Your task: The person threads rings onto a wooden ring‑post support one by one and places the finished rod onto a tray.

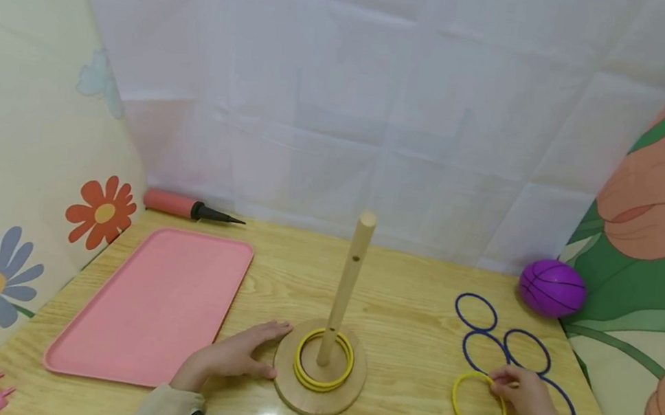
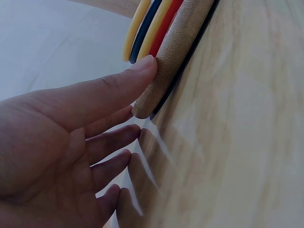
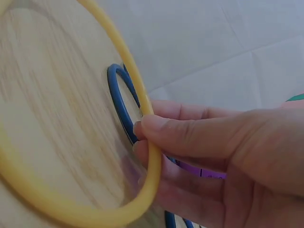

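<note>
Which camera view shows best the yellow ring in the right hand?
The head view: the yellow ring fits entirely in frame. The right wrist view is closer but crops it; the left wrist view lacks it.

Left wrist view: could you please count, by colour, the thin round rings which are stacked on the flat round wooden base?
Thin yellow round rings: 2
Thin dark blue round ring: 1
Thin red round ring: 1
Total: 4
</note>
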Action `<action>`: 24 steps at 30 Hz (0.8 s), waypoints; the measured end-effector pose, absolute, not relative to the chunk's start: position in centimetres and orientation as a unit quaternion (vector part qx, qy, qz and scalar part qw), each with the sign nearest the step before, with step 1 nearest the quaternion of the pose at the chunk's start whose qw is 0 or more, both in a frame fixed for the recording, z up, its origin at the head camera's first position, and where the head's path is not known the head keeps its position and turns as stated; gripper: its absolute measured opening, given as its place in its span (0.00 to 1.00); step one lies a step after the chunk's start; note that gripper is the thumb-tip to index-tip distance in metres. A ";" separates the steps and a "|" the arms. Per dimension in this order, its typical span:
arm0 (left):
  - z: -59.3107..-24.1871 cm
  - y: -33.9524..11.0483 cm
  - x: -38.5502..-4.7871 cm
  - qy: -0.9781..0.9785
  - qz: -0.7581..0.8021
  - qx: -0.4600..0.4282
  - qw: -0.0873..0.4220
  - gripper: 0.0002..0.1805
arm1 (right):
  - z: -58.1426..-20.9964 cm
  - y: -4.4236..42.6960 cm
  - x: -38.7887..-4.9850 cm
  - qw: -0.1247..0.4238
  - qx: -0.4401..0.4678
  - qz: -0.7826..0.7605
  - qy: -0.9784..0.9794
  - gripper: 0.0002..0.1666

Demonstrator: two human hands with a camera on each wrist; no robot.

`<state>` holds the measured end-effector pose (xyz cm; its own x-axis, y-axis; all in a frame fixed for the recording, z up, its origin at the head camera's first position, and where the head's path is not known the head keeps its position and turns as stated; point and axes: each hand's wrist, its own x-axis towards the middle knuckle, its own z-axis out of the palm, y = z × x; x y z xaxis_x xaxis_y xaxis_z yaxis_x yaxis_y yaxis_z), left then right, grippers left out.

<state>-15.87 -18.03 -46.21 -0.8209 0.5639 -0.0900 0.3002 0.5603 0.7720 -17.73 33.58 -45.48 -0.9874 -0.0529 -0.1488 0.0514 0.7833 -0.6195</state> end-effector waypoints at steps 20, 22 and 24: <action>-46.3 -18.1 -15.8 0.869 0.395 0.250 0.161 0.46 | -43.7 31.3 -18.4 0.037 0.056 -0.426 0.902 0.19; -46.3 -18.1 -15.9 0.870 0.394 0.251 0.159 0.46 | -43.3 30.8 -18.5 0.025 0.058 -0.436 0.898 0.20; -46.4 -18.1 -15.9 0.870 0.393 0.252 0.157 0.46 | -42.8 30.2 -18.5 0.013 0.060 -0.447 0.893 0.21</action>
